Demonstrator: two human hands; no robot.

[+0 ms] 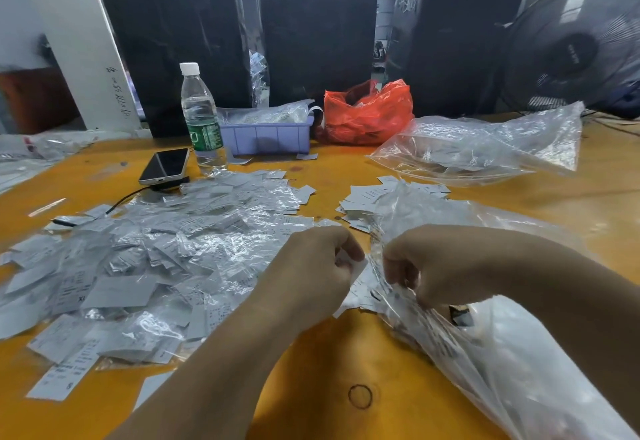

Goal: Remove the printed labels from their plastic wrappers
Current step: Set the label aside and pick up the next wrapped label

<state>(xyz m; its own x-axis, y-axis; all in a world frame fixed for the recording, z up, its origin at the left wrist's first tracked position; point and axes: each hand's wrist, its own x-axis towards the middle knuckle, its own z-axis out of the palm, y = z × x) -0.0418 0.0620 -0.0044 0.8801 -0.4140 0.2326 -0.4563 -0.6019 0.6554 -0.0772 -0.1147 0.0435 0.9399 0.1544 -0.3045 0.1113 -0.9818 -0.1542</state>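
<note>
The left hand (311, 266) has a tight grip on a small white printed label (356, 268); the right hand (436, 266) pinches its crinkled clear plastic wrapper (377, 266) — both fists knuckles-up, close together above the orange tabletop (346, 353). Fingertips curl out of sight — clear bags hide the right wrist's underside.

Surface: orange table (329, 363)
Left of the hands: wrapped labels (149, 266), phone (165, 166), bottle (202, 121)
Beyond the hands: loose labels (363, 197)

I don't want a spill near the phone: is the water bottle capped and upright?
Yes. The water bottle stands upright with its white cap on, beside the phone.
</note>
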